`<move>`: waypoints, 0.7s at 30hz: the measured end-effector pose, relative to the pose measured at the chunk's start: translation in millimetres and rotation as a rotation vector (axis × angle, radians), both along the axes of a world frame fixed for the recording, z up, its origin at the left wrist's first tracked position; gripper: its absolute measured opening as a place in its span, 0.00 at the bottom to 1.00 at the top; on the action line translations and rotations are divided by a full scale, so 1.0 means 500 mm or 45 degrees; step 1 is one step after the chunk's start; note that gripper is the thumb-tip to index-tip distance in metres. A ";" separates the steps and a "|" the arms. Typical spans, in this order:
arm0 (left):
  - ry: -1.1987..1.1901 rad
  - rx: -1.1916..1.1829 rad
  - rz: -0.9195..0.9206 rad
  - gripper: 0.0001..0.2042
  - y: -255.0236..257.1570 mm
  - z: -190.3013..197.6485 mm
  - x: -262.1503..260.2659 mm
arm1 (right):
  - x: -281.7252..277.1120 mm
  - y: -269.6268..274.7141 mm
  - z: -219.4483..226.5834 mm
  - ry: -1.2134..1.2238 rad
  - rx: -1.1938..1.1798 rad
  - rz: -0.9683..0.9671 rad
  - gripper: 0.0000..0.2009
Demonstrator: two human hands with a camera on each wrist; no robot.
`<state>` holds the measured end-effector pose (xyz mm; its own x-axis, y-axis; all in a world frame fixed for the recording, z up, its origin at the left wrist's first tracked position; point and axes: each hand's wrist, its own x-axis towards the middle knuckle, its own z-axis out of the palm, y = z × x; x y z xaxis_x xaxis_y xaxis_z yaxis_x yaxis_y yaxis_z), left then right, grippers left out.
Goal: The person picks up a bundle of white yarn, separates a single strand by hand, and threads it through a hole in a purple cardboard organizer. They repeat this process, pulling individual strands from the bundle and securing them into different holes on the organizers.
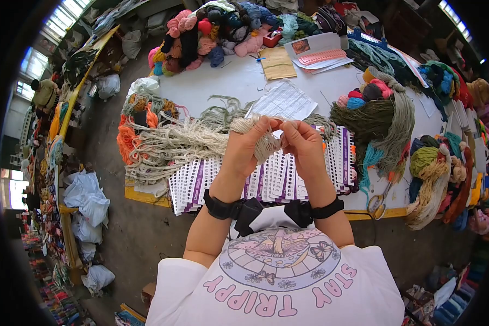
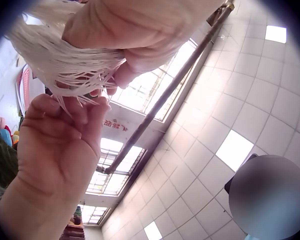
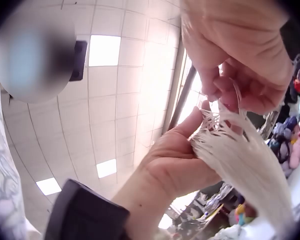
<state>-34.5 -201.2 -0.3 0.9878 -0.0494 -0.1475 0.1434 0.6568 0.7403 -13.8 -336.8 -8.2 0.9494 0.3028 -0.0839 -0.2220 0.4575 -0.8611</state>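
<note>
Both hands are raised over the table, working a hank of cream yarn (image 1: 201, 142). My left hand (image 1: 247, 144) grips the hank near its end; the cream yarn (image 2: 55, 60) fans out below the left hand (image 2: 135, 30). Close beside it, my right hand (image 1: 304, 142) is at the loose ends. In the right wrist view the right hand (image 3: 240, 55) pinches a few strands of the cream yarn (image 3: 245, 160), which the left hand (image 3: 180, 165) holds bunched. The rest of the hank trails left onto the table.
Rows of punched white cards with purple stripes (image 1: 288, 179) lie under my hands on the white table (image 1: 239, 81). Scissors (image 1: 377, 204) rest at the front right edge. An olive hank (image 1: 369, 119), orange yarn (image 1: 126, 138), a printed sheet (image 1: 285, 100) and coloured yarn heaps surround them. Bags (image 1: 87, 198) lie on the floor.
</note>
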 end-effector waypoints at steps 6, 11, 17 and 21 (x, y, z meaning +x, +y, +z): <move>0.045 0.029 0.019 0.10 -0.006 0.001 0.001 | -0.014 0.011 0.009 -0.250 -0.424 -0.058 0.07; 0.027 -0.014 0.011 0.12 -0.002 -0.008 0.003 | -0.010 0.007 0.009 -0.142 -0.130 -0.049 0.07; 0.021 0.016 0.037 0.13 0.002 0.003 -0.001 | 0.006 0.004 -0.020 -0.720 -0.606 -0.409 0.05; -0.175 -0.996 -0.071 0.08 0.132 -0.051 0.008 | 0.047 -0.060 0.042 0.343 0.698 -0.360 0.10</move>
